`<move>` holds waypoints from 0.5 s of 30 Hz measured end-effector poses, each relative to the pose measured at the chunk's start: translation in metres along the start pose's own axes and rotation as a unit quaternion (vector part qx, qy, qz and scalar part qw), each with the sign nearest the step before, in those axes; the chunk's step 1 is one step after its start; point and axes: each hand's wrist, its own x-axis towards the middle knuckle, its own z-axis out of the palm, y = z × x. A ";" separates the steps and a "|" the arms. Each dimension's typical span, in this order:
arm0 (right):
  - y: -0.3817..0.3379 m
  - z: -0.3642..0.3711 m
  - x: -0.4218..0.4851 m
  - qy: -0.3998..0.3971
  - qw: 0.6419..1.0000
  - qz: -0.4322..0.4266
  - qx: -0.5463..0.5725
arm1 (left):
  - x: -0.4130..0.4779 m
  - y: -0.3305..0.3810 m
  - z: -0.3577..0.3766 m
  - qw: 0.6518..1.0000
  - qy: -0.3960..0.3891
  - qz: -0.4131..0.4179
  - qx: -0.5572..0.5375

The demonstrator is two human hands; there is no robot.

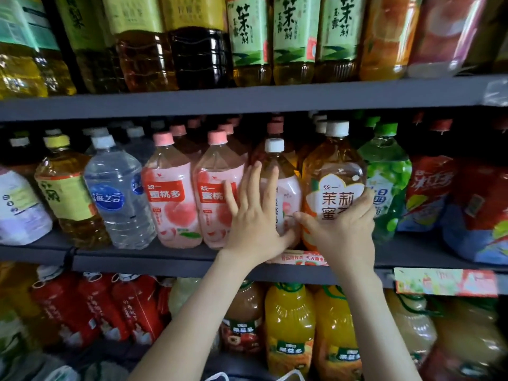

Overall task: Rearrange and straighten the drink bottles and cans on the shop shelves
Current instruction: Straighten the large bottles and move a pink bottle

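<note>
Currently, the left hand [254,218] is pressing flat, fingers straight and spread, against the white-capped pink bottle [290,193] on the middle shelf [165,259]. The right hand [342,229] is gripping the amber tea bottle [330,160] just beside it, fingers curled round its lower body.

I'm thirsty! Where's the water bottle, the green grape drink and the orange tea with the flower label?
water bottle [121,213]: head view, clear lower body.
green grape drink [390,171]: head view, green label.
orange tea [336,195]: head view, white flower label.
</note>
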 end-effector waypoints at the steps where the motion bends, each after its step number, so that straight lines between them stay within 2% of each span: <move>1: 0.001 0.000 0.000 -0.003 1.000 0.002 0.008 | 0.000 0.000 0.000 1.000 -0.001 0.002 0.001; 6: -0.005 0.005 -0.005 0.021 0.999 0.008 -0.026 | -0.002 0.014 -0.011 0.999 -0.015 -0.041 -0.015; 15: -0.042 -0.037 -0.011 -0.106 0.989 0.099 -0.037 | 0.001 0.023 -0.069 0.980 -0.180 -0.066 -0.054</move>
